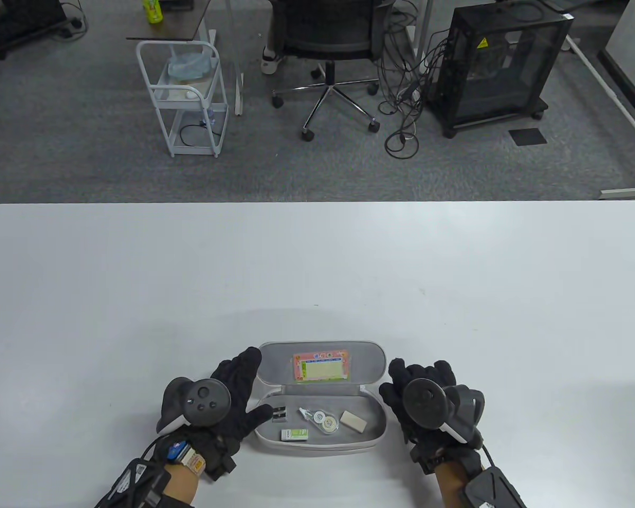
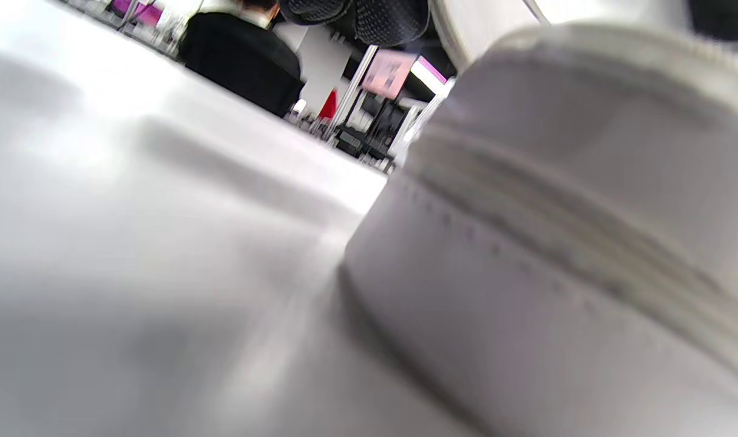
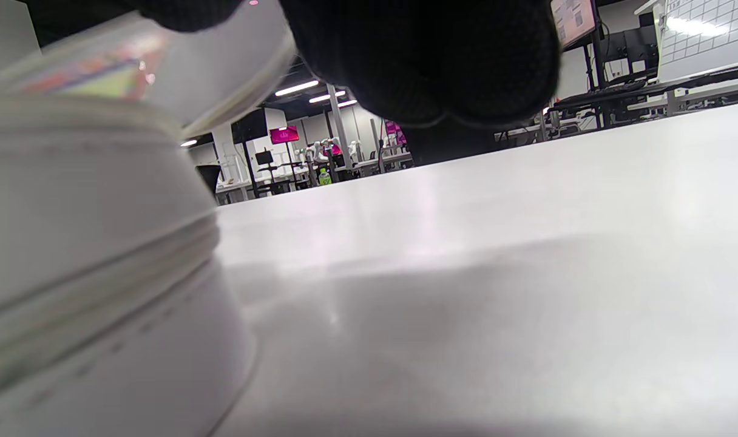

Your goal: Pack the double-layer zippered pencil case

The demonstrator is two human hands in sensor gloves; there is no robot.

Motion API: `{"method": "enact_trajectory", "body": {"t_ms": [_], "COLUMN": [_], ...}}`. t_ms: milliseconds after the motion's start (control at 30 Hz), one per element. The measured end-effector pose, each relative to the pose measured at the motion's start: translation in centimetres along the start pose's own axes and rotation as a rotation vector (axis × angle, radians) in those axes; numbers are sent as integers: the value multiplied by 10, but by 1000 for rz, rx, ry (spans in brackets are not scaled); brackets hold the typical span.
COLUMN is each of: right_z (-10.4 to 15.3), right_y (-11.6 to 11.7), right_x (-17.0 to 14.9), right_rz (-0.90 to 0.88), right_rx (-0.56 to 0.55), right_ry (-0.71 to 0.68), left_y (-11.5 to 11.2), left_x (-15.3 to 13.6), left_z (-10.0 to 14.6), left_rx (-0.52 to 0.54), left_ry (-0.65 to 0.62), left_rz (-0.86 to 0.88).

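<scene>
Both hands (image 1: pixel 227 397) (image 1: pixel 423 402), fingers spread, flank the open pencil case (image 1: pixel 320 439) near the table's (image 1: pixel 317 264) front edge.

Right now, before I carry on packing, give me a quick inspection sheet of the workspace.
Surface: white table, bare apart from the case.
Job's things: pencil case open, lid up with a colourful card; inside lie an eraser, correction tape, sharpener and small green-labelled box.
Clutter: nothing seen.
Hands: left hand at the case's left end, right hand at its right end; grip unclear.
Cables: glove leads at both wrists; tangle on the floor.
Surroundings: office chair, white trolley, black cabinet.
</scene>
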State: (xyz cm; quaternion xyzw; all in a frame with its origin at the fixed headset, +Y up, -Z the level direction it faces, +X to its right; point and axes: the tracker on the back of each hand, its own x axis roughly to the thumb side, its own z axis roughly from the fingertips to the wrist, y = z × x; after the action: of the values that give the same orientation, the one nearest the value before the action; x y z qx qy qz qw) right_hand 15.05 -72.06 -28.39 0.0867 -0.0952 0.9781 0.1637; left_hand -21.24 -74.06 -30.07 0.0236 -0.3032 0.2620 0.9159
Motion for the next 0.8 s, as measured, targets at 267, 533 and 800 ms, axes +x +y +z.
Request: {"method": "enact_trajectory", "body": {"t_ms": [267, 533, 800], "right_z": [-1, -3, -4], "right_y": [0, 5, 9], "right_x": [-7, -6, -4], "right_rz": [3, 61, 95], "right_rx": [11, 108, 122], "right_ry": [21, 24, 5], "left_y": [10, 6, -5], "left_x": [31, 55, 70], "left_z": [6, 9, -1], "left_rx": [99, 50, -56], "left_ry": [-290, -424, -151], "left_rz": [-396, -460, -483]}}
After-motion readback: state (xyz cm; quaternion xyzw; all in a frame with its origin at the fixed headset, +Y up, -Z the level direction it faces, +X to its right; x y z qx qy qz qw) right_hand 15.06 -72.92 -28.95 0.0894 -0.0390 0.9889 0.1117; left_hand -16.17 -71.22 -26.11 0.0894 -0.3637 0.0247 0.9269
